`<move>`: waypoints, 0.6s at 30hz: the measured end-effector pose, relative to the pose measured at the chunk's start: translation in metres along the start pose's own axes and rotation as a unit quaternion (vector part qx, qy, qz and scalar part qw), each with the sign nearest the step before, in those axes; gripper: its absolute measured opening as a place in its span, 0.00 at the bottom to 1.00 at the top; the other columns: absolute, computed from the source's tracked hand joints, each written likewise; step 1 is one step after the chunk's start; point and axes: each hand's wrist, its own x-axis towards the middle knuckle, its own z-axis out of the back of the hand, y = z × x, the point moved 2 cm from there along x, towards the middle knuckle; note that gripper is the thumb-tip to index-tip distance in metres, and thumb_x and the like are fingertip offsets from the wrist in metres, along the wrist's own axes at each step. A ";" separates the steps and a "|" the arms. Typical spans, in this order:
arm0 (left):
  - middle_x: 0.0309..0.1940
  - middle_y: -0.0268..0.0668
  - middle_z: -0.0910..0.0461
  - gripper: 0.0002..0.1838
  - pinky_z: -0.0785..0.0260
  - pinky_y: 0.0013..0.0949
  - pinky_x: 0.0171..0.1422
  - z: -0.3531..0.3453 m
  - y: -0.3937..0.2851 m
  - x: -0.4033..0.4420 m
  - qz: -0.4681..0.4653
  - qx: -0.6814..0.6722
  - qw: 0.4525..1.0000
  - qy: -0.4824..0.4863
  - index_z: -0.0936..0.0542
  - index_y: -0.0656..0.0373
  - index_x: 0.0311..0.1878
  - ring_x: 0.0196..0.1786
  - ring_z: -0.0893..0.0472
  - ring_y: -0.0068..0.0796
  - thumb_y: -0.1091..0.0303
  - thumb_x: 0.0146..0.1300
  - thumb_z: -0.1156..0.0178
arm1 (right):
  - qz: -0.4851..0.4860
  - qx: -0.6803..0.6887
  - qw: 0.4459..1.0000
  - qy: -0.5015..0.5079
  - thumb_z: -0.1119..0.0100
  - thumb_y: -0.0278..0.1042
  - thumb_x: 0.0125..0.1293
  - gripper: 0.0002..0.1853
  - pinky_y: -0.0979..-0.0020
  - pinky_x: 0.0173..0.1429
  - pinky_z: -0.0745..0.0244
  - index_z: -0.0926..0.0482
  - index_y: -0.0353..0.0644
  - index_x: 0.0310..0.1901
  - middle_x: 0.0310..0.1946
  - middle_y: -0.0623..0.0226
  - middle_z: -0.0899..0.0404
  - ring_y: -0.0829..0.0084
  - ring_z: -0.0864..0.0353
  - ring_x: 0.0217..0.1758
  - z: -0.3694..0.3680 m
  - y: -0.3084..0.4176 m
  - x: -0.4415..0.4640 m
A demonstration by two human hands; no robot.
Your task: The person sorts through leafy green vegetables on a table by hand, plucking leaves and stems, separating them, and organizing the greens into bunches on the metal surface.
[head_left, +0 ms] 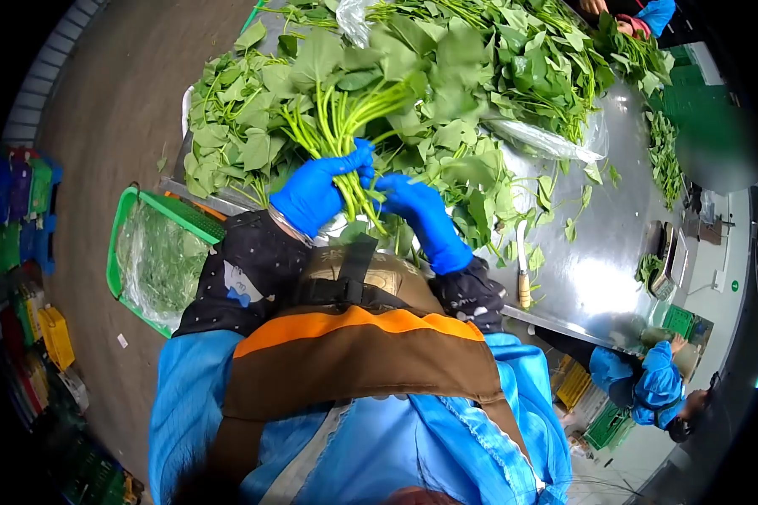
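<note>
My left hand [316, 192], in a blue glove, is wrapped round a bunch of leafy green stems [343, 122], held tilted over the table with the leaves away from me. Its cut ends hang below my fist. My right hand [423, 217], also gloved in blue, is just right of the stem ends, with fingers bent together against them. What these fingers pinch, if anything, is hidden. A large heap of the same leafy greens [236, 139] lies under and around the bunch. Right of my right hand, a knife [523, 268] with a wooden handle lies on the metal table [594, 236].
A green crate [125, 244] lined with clear plastic stands left of the table. Clear plastic [552, 141] lies among the greens. A scale [669, 261] is at the right end. One co-worker [657, 383] is at lower right; another person's hands [596, 7] show at top right.
</note>
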 end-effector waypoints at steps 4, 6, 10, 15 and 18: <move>0.28 0.33 0.25 0.07 0.33 0.25 0.36 0.000 0.026 -0.001 -0.020 0.136 0.987 -0.086 0.25 0.62 0.39 0.31 0.26 0.24 0.73 0.58 0.45 | 0.021 0.165 0.980 0.107 0.50 0.37 0.63 0.15 0.75 0.41 0.30 0.29 0.35 0.46 0.33 0.66 0.27 0.75 0.27 0.32 -0.012 -0.004 0.029; 0.27 0.33 0.25 0.08 0.34 0.24 0.34 0.009 0.028 0.001 -0.028 0.110 0.990 -0.079 0.24 0.62 0.38 0.30 0.26 0.24 0.70 0.57 0.43 | 0.061 0.173 0.981 0.067 0.52 0.35 0.64 0.13 0.75 0.41 0.31 0.30 0.34 0.45 0.34 0.64 0.28 0.74 0.27 0.34 -0.016 -0.002 0.028; 0.26 0.34 0.25 0.12 0.34 0.25 0.34 -0.001 0.019 -0.002 -0.060 0.022 0.988 -0.141 0.24 0.62 0.33 0.29 0.27 0.25 0.61 0.59 0.45 | 0.048 0.277 0.959 -0.024 0.54 0.31 0.64 0.11 0.71 0.40 0.30 0.31 0.35 0.45 0.35 0.64 0.28 0.70 0.26 0.36 -0.022 -0.007 0.024; 0.28 0.35 0.25 0.11 0.34 0.30 0.38 0.017 -0.002 0.004 -0.142 0.111 0.978 -0.108 0.25 0.60 0.36 0.30 0.26 0.27 0.62 0.62 0.49 | 0.018 -0.045 0.990 0.136 0.49 0.30 0.62 0.05 0.77 0.35 0.33 0.27 0.36 0.34 0.27 0.69 0.29 0.78 0.29 0.30 -0.041 0.006 -0.026; 0.34 0.38 0.22 0.11 0.34 0.32 0.43 0.037 -0.022 0.008 -0.232 0.331 0.908 -0.112 0.25 0.60 0.41 0.36 0.24 0.29 0.63 0.61 0.48 | -0.222 -0.112 0.936 0.251 0.47 0.29 0.61 0.10 0.78 0.32 0.34 0.26 0.36 0.43 0.36 0.65 0.24 0.80 0.27 0.32 -0.022 0.026 -0.057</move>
